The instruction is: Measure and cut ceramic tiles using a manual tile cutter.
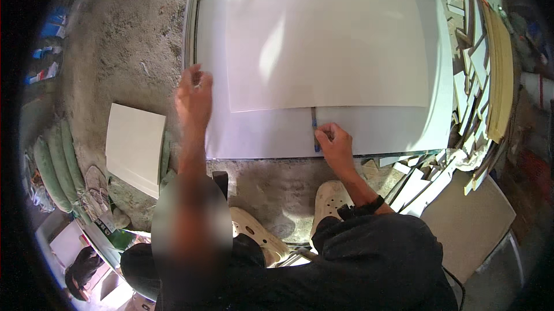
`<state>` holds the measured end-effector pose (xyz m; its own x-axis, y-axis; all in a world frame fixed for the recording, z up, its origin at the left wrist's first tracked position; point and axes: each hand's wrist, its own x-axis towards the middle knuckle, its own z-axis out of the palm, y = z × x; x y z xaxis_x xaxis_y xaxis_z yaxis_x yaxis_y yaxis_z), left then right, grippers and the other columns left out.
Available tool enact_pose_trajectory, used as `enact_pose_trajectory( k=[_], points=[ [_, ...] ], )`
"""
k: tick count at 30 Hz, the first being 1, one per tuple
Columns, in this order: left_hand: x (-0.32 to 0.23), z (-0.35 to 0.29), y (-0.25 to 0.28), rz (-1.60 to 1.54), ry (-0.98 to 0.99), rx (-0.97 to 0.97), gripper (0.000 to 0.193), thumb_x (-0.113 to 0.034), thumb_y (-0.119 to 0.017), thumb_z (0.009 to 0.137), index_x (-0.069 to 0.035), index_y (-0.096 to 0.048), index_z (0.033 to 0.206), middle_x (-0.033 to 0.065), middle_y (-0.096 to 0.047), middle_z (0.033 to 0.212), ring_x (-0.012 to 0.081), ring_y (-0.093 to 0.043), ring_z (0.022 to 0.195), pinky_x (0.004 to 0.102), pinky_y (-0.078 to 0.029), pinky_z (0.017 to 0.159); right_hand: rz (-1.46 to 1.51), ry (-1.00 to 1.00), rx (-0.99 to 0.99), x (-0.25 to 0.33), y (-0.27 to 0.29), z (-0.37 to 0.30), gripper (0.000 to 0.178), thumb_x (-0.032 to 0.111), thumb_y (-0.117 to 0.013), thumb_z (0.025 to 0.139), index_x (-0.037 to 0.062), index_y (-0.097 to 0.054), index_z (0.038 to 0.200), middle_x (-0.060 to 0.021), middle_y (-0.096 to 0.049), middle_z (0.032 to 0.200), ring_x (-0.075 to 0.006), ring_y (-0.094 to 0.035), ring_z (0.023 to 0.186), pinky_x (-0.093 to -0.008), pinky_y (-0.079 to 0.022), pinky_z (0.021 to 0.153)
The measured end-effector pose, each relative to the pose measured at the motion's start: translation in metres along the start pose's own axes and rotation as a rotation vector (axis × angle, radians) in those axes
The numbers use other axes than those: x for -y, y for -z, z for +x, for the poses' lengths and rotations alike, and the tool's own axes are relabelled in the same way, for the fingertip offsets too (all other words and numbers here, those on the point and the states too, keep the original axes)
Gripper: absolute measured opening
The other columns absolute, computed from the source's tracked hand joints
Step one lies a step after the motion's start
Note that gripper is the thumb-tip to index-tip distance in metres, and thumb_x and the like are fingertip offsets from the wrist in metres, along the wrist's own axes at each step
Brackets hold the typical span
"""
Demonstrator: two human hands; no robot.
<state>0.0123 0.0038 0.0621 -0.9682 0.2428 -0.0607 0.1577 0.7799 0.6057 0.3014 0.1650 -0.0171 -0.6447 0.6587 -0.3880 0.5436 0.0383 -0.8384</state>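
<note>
A large white sheet (329,40) lies on a wider white board (265,138) in front of me. At the board's left edge, beside a metal rail (190,22), my left hand (194,100) is raised with its fingers curled together; blur hides what they hold, if anything. My right hand (337,145) is over the board's near edge, thumb and fingers pinched at a slim blue and dark stick-shaped tool (315,141). That tool lies lengthwise away from me, its far end at the sheet's near edge. Its exact kind cannot be made out.
Offcut strips (470,74) are heaped along the right side, beside long yellowish boards (497,74). A white panel (135,146) rests on the floor at left, near green rolled bundles (55,167). A brown panel (470,221) lies at lower right. My clogs (259,236) stand below the board's near edge.
</note>
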Motion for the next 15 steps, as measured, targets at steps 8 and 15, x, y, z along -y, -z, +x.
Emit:
enact_pose_trajectory(
  k=[8, 15],
  points=[
    [0.037, -0.002, -0.100, 0.351, -0.385, 0.054, 0.064, -0.039, -0.050, 0.098, -0.012, -0.033, 0.153, 0.0206, -0.036, 0.153, 0.0428, -0.030, 0.142, 0.0538, -0.022, 0.117, -0.722, 0.426, -0.595, -0.010, 0.173, 0.127, 0.039, 0.026, -0.061, 0.095, 0.0008, -0.057, 0.125, -0.0194, -0.059, 0.126, -0.0368, -0.053, 0.121, -0.0443, -0.038, 0.109],
    [0.036, -0.004, -0.100, 0.426, -0.384, 0.077, 0.064, -0.039, -0.045, 0.099, -0.010, -0.030, 0.154, 0.0160, -0.027, 0.160, 0.0394, -0.023, 0.147, 0.0515, -0.014, 0.120, -0.834, 0.258, -0.668, -0.069, 0.251, 0.209, 0.058, 0.038, -0.046, 0.102, -0.0098, -0.046, 0.135, -0.0301, -0.049, 0.138, -0.0452, -0.044, 0.130, -0.0496, -0.032, 0.112]
  ],
)
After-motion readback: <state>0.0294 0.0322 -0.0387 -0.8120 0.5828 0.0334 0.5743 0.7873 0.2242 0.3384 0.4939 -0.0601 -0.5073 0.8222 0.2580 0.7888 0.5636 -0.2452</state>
